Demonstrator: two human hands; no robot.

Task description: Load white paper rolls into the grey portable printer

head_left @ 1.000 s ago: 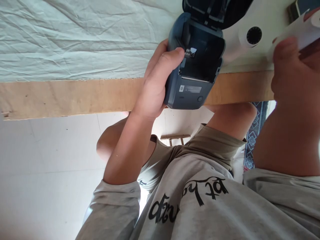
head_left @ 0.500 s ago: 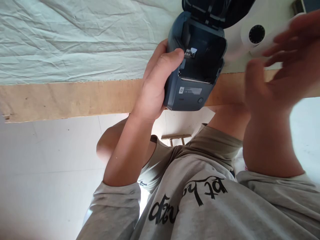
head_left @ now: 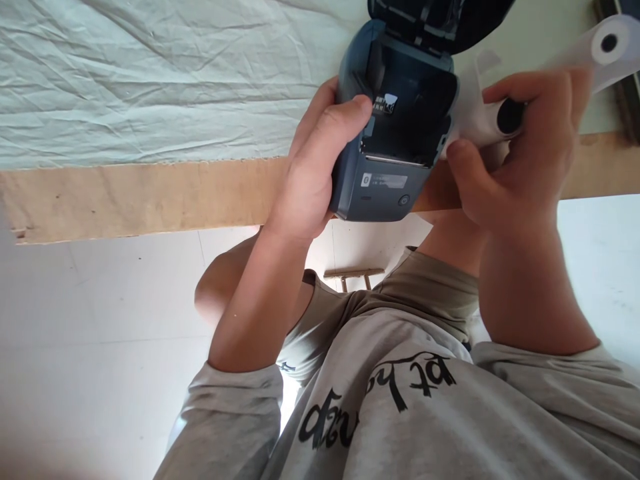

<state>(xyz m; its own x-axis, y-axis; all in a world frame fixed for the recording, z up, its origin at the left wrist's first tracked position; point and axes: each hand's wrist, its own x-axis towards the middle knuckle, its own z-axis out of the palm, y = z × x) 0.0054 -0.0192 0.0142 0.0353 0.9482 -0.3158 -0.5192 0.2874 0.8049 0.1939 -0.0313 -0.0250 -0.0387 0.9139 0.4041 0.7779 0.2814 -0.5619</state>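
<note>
A dark blue-grey portable label printer is gripped along its left side by my left hand, thumb on the edge of the paper bay. Its black lid stands swung open at the top, and the bay holds no roll, only a small printed sticker. Just right of the printer, my right hand has its fingers and thumb around a white paper roll with a dark core end. A loose paper end shows above that roll. Part of the roll is hidden behind the printer and fingers.
A second white paper roll lies at the upper right, near a dark object. Wrinkled pale green cloth covers the table, whose wooden edge faces me. My legs and a small wooden stool are below.
My right hand has moved left and closed around the paper roll beside the printer. The other roll now shows at the upper right. My left hand and the printer have barely shifted.
</note>
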